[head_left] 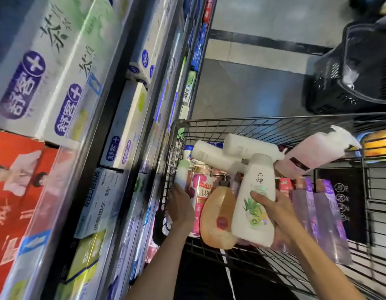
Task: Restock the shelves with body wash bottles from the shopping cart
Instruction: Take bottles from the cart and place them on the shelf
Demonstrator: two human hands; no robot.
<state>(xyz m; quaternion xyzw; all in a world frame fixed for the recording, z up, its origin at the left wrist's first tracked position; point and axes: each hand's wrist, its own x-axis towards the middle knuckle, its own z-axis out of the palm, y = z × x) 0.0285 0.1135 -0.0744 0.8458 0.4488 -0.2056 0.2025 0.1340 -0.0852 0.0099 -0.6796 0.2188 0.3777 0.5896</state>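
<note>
Clearly we are early: our right hand (pixel 274 210) grips a white bottle (pixel 254 200), our left hand (pixel 180 204) holds another (small) bottle (pixel 181 174); the cart (pixel 274 124) remains full.

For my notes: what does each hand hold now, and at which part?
Right hand grips the white aloe bottle around its wide lower body. Left hand touches a small green-capped bottle; its grip is unclear.

Right hand (pixel 274 210) gripped a white plastic aloe-print bottle (pixel 256 198) over the black wire shopping cart (pixel 263 124); left hand (pixel 180 205) held what looked like a small white green-capped bottle (pixel 181 173).
</note>
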